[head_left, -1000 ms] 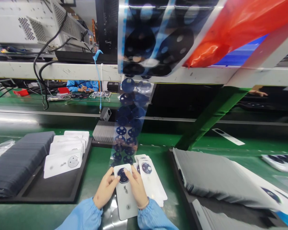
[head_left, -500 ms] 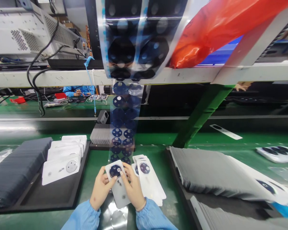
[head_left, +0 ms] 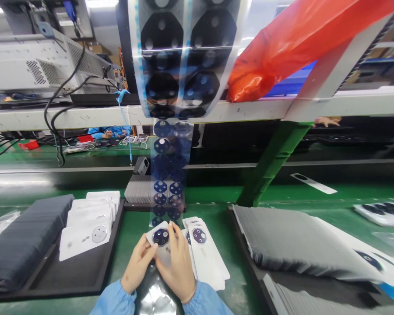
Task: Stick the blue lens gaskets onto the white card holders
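— What are the hands doing?

— Both grip one white back cover (head_left: 160,241) low at the middle of the green counter (head_left: 131,232). The left hand (head_left: 138,266) takes its left edge, fingers curled and thumb pressed on the face just under the dark round lens piece (head_left: 160,237). The right hand (head_left: 179,260) lies over its lower half, fingers pressed together, fingertips at the right side of that lens piece.

— How does the cover sit?

— Tilted, its lens end up and to the left, lifted off the counter above a shiny film sheet (head_left: 154,293).

— What lies beside it?

— Just to the right, a fanned pile of covers (head_left: 206,253), the top one bearing a lens piece too. A clear strip of lens pieces (head_left: 169,175) hangs down from above and ends just behind the hands.

— And further out?

— On the left, a black tray (head_left: 72,267) holds white covers (head_left: 88,221) and a dark stack (head_left: 22,229). On the right, a long row of grey sheets (head_left: 292,240). Across the line, a co-worker's blue sleeve (head_left: 100,131) shows.
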